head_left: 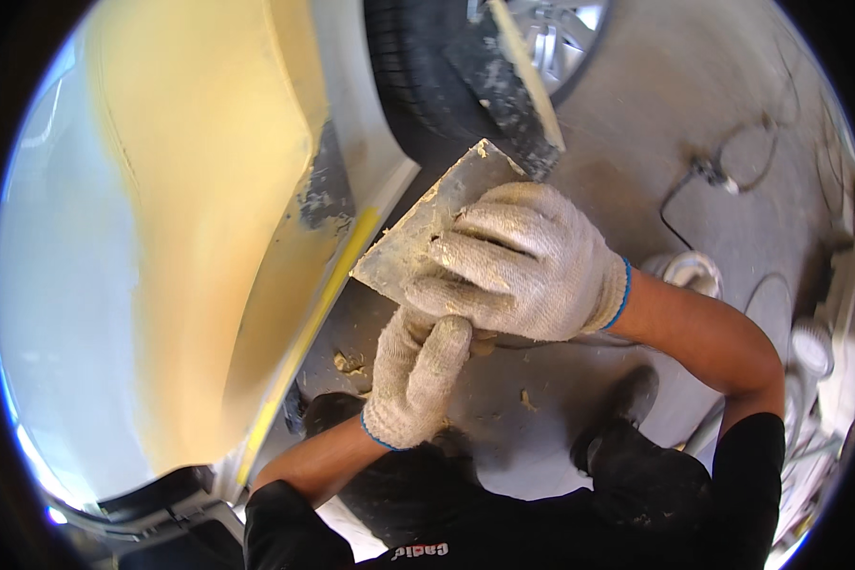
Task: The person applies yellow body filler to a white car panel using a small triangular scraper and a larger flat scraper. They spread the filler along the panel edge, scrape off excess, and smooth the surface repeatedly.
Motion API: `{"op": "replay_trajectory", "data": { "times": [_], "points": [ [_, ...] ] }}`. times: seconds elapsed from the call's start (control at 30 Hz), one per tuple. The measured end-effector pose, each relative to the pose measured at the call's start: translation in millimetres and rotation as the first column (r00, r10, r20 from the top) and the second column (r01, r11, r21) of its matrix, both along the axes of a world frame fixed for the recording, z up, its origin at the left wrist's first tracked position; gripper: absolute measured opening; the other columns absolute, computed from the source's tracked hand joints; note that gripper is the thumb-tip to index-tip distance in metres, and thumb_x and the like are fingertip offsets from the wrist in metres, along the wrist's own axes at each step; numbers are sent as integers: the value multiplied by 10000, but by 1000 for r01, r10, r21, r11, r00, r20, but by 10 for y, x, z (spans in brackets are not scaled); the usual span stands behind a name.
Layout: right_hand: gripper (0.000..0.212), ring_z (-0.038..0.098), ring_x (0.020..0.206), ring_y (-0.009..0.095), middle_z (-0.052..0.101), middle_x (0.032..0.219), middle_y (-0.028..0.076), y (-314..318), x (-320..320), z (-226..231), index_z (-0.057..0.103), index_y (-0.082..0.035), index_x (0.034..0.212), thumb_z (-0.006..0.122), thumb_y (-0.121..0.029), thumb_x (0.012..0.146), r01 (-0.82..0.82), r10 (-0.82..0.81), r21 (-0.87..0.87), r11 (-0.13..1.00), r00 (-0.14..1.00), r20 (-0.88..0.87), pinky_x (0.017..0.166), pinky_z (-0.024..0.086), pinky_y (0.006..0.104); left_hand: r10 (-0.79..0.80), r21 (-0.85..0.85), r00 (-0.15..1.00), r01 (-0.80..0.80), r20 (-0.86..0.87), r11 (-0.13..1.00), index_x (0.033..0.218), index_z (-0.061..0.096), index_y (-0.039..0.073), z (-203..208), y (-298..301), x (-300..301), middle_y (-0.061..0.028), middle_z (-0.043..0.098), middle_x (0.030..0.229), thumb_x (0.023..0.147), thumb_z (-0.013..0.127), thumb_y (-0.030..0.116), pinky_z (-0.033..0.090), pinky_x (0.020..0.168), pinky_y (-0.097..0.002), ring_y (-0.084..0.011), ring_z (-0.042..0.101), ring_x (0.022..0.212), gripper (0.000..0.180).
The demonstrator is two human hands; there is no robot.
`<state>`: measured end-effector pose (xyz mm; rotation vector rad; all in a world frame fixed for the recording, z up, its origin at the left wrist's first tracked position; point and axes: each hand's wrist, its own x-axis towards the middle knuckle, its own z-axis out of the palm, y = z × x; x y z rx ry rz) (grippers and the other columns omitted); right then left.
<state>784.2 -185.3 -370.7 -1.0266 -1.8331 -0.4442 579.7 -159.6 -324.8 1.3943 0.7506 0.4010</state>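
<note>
Both hands wear off-white knit gloves stained with filler. My right hand (532, 261) grips a flat, greyish putty spreader (399, 242), its fingers laid over the blade. Yellowish filler is smeared along the spreader's edge. Just below, my left hand (416, 375) is closed with bent fingers against the underside of my right hand; what it holds, if anything, is hidden. To the left stands a pale car body panel (62, 275) with a broad area of yellow filler (204, 171). A dark bare patch (328, 185) shows near the panel's edge, with yellow tape (318, 304) beside it.
A dark, filler-spotted board (513, 90) with a cream edge stands before the tyre (413, 71) and wheel rim. A black cable (679, 204) and a white tub (695, 273) are on the floor at right. Filler scraps (349, 364) lie below my hands.
</note>
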Motion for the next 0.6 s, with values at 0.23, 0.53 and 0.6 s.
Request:
{"op": "replay_trajectory", "data": {
  "times": [0.23,0.53,0.6],
  "points": [
    [365,589,1086,192,649,1176,-33,670,18,-262,768,-247,1146,718,-269,784,-88,62,115,990,976,208,918,534,411,226,189,973,-214,-44,958,1296,594,-11,-539,380,-141,-37,678,1021,1088,552,205,497,802,-287,-84,567,862,302],
    [368,572,1136,184,643,1224,-60,1054,-249,-344,759,-291,1164,718,-309,799,-72,9,196,978,953,302,953,503,413,403,248,905,-424,134,871,1224,615,-29,-767,631,-250,-56,713,1070,1082,580,205,522,882,-311,-109,629,973,276],
    [359,579,1135,178,654,1202,-51,1159,-339,-325,748,-269,1156,709,-311,802,-75,11,239,968,966,258,951,503,405,391,210,914,-405,106,890,1300,599,-7,-734,749,-368,-35,702,1129,1073,604,243,515,882,-297,-104,630,986,338]
  ]
}}
